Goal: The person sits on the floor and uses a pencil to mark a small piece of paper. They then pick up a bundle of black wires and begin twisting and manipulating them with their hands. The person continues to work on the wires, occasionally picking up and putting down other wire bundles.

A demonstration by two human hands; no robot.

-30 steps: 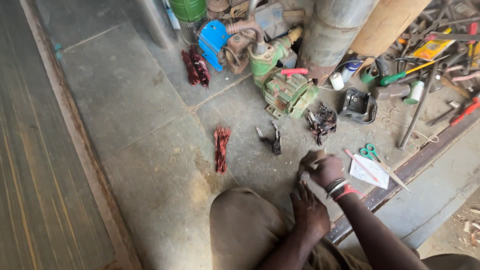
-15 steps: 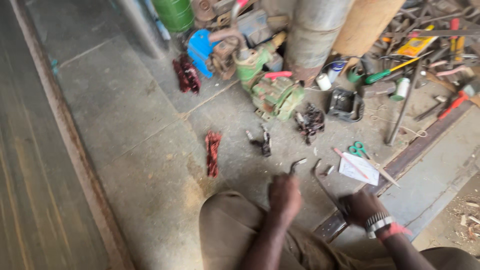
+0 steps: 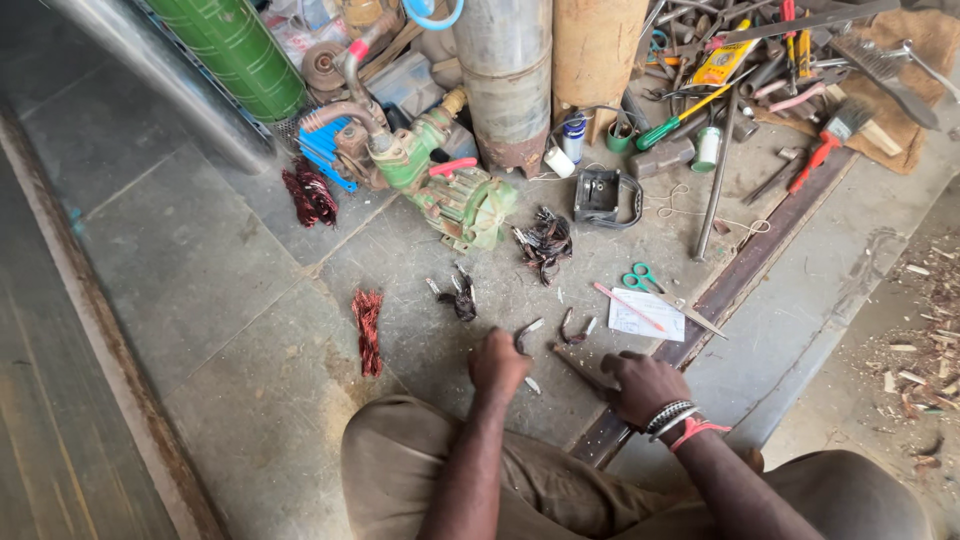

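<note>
Two hands: both low on the floor (image 3: 200,300), just ahead of the knees, well apart from each other.
Left hand (image 3: 497,365): curled into a loose fist, knuckles up; whether it pinches anything I cannot tell. A small curved metal piece (image 3: 527,333) lies just beyond its knuckles.
Right hand (image 3: 642,385): closed over the near end of a thin dark rod (image 3: 578,366) that lies flat on the floor and points toward the left hand.
Second curved piece (image 3: 570,325): between the two hands, a little further out, near the first.
Paper slip (image 3: 646,313): just beyond the right hand, a red pencil (image 3: 627,306) across it, green scissors (image 3: 640,278) past that.
Red wire bundle (image 3: 367,330): out to the left of the left hand, apart from it.
Green pump (image 3: 455,190): well ahead of both hands, with a dark wire clump (image 3: 545,240) to its right.
Doing it well, as I judge: keep the rod pressed flat so it does not roll, take the small pieces one at a time with the fingertips, and leave the loose bits between the hands unscattered.
</note>
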